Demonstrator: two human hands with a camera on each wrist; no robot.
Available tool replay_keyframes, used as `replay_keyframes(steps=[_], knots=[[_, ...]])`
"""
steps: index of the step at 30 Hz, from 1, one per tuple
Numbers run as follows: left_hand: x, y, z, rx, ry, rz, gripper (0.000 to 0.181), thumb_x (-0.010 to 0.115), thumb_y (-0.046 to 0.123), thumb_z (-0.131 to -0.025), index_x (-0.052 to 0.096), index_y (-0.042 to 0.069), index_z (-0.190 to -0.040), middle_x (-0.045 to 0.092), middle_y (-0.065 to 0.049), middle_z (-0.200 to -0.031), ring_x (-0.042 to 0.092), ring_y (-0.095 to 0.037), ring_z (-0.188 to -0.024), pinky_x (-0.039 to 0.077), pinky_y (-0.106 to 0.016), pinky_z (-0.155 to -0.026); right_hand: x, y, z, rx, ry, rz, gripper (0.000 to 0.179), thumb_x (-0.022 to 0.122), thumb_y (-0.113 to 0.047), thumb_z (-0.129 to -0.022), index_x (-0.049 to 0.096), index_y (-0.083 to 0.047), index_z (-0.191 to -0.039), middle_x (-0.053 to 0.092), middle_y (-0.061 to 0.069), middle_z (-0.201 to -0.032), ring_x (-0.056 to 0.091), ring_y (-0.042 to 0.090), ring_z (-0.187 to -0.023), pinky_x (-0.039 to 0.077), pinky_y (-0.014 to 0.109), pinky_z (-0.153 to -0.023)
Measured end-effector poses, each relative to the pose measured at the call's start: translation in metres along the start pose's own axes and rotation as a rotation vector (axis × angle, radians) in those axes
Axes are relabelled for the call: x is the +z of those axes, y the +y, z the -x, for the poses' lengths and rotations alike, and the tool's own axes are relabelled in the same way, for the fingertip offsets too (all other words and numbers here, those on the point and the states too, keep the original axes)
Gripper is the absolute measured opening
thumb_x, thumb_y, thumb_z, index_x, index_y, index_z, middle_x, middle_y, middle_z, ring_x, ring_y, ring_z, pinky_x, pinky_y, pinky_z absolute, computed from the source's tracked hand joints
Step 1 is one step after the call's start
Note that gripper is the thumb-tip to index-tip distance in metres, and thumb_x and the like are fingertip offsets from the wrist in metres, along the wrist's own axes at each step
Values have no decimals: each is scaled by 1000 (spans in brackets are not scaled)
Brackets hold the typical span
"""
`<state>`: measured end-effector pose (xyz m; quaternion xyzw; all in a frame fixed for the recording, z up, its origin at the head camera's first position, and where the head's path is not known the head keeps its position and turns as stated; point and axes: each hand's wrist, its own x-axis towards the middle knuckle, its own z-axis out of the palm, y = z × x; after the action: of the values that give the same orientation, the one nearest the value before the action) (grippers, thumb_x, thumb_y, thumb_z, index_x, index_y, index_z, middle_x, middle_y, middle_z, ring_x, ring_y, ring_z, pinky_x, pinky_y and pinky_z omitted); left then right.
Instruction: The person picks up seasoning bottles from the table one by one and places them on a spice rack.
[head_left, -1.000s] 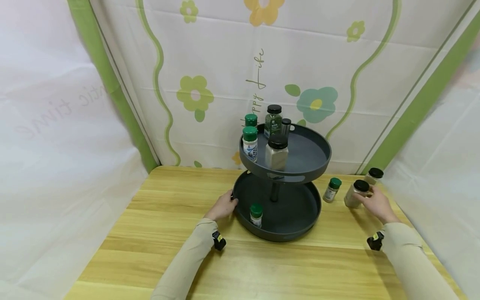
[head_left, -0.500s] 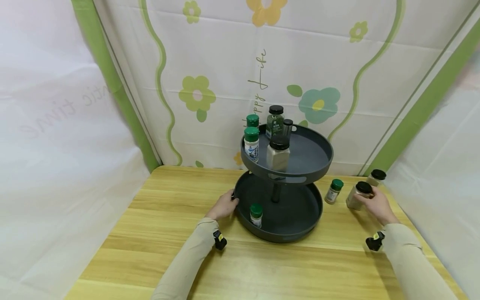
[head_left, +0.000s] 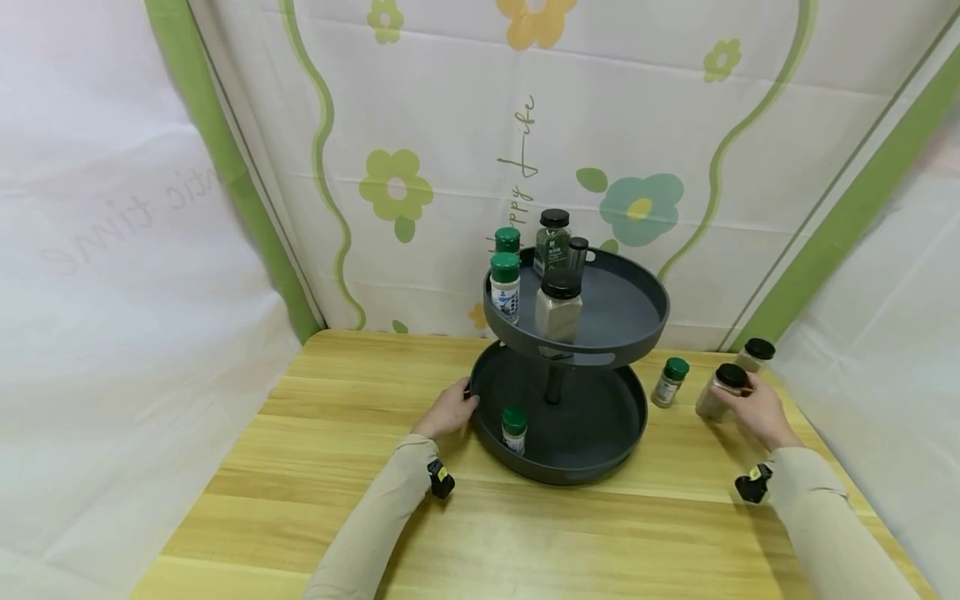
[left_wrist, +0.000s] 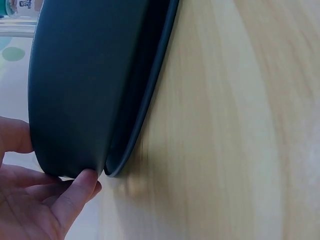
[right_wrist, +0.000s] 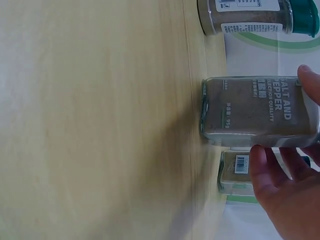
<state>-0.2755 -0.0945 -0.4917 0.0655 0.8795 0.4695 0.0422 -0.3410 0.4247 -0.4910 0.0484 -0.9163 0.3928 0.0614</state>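
Observation:
My left hand [head_left: 450, 408] holds the left side of the lower tray of a dark grey two-tier turntable [head_left: 652, 321], fingers [left_wrist: 75, 197] against its outer wall. At the table's right, my right hand [head_left: 757, 408] grips a square glass jar [right_wrist: 255, 110] with a black lid, labelled salt and pepper. Thumb and fingers lie on opposite sides of the jar, which stands upright near the tabletop. Just behind it is another black-lidded jar [head_left: 753, 354]. A green-capped shaker [head_left: 669, 383] stands to its left. On the lower tier sits one small green-capped shaker [head_left: 514, 429].
The upper tier carries two green-capped shakers, one being the front shaker [head_left: 505, 287], a green herb jar [head_left: 552, 242], a slim black-capped bottle [head_left: 577, 258] and a square jar [head_left: 558, 312] of pale powder. A flowered curtain [head_left: 465, 108] borders the wooden table [head_left: 337, 375].
The view shifts slightly. My right hand stays on the salt and pepper jar, and my left hand keeps its place on the turntable; nothing else visibly moves.

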Motion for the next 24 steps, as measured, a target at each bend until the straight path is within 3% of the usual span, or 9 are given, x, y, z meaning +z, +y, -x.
replay_keyframes(steps=[10, 13, 19, 21, 24], knots=[[1, -3, -1, 16, -1, 13, 48, 43, 15, -101, 31, -2, -144, 42, -22, -140, 42, -33, -128, 38, -46, -100, -2, -1, 4, 6, 30, 51, 72, 58, -48, -91, 43, 11, -128, 51, 35, -116, 52, 43, -99, 47, 39, -69], [1, -4, -1, 11, 0, 18, 48, 42, 15, -101, 31, -1, -145, 41, -21, -141, 41, -33, -128, 38, -45, -101, -4, -3, 5, 14, 38, 81, 80, 59, -50, -90, 39, 15, -132, 48, 39, -118, 51, 43, -97, 46, 41, -69], [1, -4, -2, 6, -6, 28, 48, 41, 15, -102, 29, -2, -145, 40, -22, -142, 40, -33, -129, 37, -46, -101, -6, -6, 9, 44, 18, 109, 100, 60, -52, -88, 16, 20, -140, 27, 48, -131, 44, 51, -106, 42, 57, -80], [1, -3, -1, 1, -8, 32, 48, 41, 15, -102, 29, -1, -146, 39, -22, -142, 40, -33, -129, 37, -47, -101, -6, -6, 10, 43, 22, 111, 100, 61, -52, -87, 17, 20, -140, 28, 47, -132, 43, 51, -108, 41, 58, -82], [0, -3, -1, -9, -8, 33, 48, 40, 16, -102, 29, -1, -146, 39, -22, -143, 40, -33, -129, 37, -47, -101, -5, -8, 13, 21, 43, 131, 96, 63, -52, -86, 26, 20, -138, 36, 46, -128, 50, 47, -97, 45, 51, -74]])
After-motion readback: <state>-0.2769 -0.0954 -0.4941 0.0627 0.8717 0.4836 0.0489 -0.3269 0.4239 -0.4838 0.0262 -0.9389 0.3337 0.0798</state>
